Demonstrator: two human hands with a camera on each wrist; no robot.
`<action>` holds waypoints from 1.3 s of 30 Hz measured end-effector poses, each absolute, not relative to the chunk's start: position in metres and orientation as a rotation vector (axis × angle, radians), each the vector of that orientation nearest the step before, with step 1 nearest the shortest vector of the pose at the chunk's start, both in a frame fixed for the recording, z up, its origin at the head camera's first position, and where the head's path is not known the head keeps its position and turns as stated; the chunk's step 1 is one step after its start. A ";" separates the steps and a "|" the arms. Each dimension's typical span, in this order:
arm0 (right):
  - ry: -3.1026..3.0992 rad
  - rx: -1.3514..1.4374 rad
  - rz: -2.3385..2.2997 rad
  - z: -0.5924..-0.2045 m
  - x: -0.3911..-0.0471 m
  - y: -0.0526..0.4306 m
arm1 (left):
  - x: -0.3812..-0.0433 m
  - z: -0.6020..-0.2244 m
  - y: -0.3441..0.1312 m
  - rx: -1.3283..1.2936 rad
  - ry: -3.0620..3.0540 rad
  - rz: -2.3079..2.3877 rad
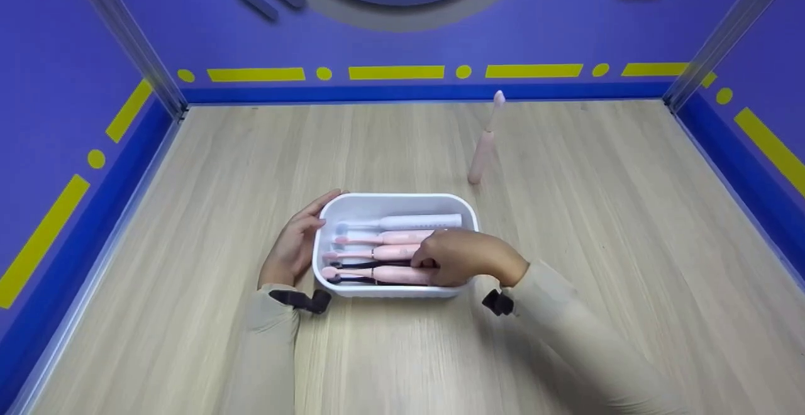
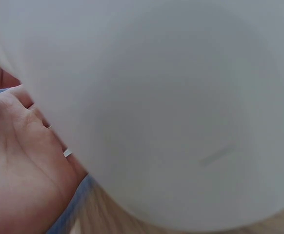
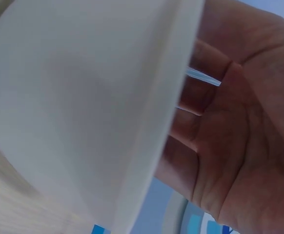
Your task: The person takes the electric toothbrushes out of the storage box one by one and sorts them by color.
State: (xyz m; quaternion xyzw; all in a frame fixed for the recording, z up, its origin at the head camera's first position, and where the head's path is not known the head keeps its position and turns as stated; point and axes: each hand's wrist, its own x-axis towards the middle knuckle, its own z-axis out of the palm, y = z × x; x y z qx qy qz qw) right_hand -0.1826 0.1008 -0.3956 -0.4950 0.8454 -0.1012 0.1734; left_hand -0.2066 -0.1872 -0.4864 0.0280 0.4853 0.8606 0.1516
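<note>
A white plastic bin (image 1: 396, 292) stands on the table and holds several electric toothbrushes. My left hand (image 1: 294, 245) grips its left end, thumb at the rim and fingers round the outer corner. My right hand (image 1: 462, 256) reaches over the right end with curled fingers at the handle of the nearest pink toothbrush (image 1: 396, 275). Behind that one lie two more pink toothbrushes, a white toothbrush (image 1: 421, 221) and slim black ones (image 1: 343, 280). In the right wrist view, the bin wall (image 3: 83, 107) hides the right fingertips.
Another pink toothbrush (image 1: 483, 154) stands upright on the wooden table (image 1: 597, 226), behind the bin to the right. Blue-purple panels (image 1: 402, 38) with yellow marks enclose the back and both sides.
</note>
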 end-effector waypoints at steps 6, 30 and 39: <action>2.370 -1.433 -0.318 -0.394 -0.184 0.103 | -0.207 -0.486 -0.187 0.089 1.392 2.469; 2.329 -1.416 -0.465 -0.387 -0.188 0.108 | -0.207 -0.486 -0.186 0.089 1.345 2.487; 2.350 -1.378 -0.555 -0.378 -0.191 0.113 | -0.207 -0.485 -0.187 0.095 1.350 2.473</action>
